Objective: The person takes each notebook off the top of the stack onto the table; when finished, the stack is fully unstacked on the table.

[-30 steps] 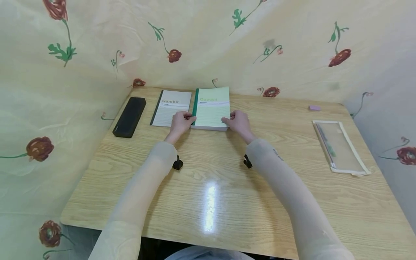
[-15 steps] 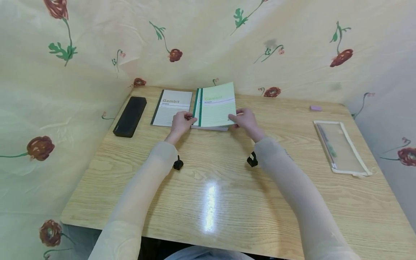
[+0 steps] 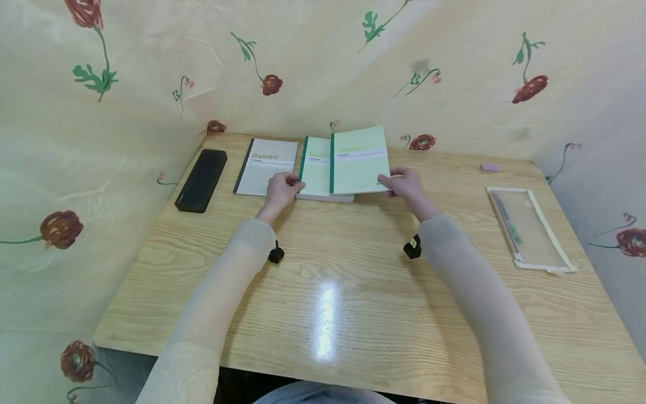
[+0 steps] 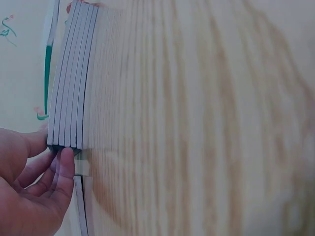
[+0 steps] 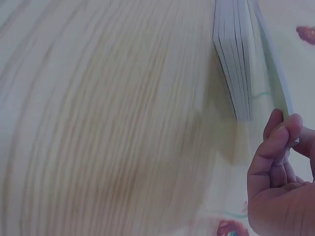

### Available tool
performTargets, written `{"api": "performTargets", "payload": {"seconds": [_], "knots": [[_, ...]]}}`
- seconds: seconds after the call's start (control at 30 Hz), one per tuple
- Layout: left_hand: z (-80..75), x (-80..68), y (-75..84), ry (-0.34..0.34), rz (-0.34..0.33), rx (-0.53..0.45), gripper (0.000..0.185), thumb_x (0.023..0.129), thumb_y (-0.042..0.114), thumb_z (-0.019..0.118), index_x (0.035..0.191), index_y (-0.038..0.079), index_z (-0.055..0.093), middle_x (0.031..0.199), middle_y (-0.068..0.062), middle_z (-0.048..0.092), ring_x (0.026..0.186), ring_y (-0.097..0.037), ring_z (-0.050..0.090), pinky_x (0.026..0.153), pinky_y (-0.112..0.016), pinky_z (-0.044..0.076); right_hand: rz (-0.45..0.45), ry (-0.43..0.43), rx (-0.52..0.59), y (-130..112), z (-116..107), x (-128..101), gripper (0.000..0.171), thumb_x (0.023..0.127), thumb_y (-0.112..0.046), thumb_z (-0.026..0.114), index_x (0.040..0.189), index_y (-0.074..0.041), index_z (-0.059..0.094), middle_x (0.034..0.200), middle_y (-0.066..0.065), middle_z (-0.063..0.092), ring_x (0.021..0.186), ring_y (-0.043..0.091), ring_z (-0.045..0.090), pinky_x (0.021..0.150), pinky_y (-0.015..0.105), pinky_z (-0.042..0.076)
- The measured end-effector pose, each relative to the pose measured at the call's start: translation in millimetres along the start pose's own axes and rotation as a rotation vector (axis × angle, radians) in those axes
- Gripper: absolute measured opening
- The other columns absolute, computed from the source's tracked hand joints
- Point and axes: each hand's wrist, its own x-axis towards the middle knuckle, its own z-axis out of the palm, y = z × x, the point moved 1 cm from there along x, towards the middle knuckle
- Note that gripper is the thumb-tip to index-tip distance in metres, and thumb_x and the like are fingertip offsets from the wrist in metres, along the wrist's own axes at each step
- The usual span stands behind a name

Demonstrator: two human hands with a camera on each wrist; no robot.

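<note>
A green-covered notebook with a dark green spine is raised at a tilt, partly over the stack. My right hand pinches its lower right corner between thumb and fingers, as the right wrist view shows with the hand below the stack's edge. Under it lies a stack of similar notebooks, whose page edges show in the left wrist view. At the stack's front left corner my left hand grips the spine side with thumb and fingers. A grey notebook with a black spine lies left of it.
A black case lies at the table's far left. On the right are a purple eraser and a clear zip pouch holding pens. The wooden table meets flowered cloth at the back.
My right hand has lifted the top green notebook off the stack and moved it rightward, uncovering the left part of another green one beneath. The left hand has stayed put.
</note>
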Motion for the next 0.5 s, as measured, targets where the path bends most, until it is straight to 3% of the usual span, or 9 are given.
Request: {"api": "performTargets", "payload": {"seconds": [0.27,0.5], "knots": [[0.6,0.0,0.5,-0.001,-0.018,-0.005,0.028,0.097,0.017,0.068,0.115,-0.005,0.067,0.106,-0.017,0.068,0.098,-0.028,0.063,0.087,-0.039,0.051,0.003,0.030,0.011,14,-25,2,0.052,0.097,-0.024,0.067,0.135,0.009,0.049,0.099,0.008,0.055,0.059,0.001,0.056,0.061,0.016,0.053],[0.3,-0.8,1.7,-0.010,-0.015,-0.005,0.029,0.097,0.018,0.068,0.116,-0.005,0.067,0.106,-0.018,0.068,0.099,-0.029,0.063,0.088,-0.039,0.051,0.043,0.020,0.028,27,-40,1,0.056,0.097,-0.024,0.067,0.137,0.009,0.045,0.102,0.008,0.051,0.059,0.001,0.055,0.061,0.017,0.053]]}}
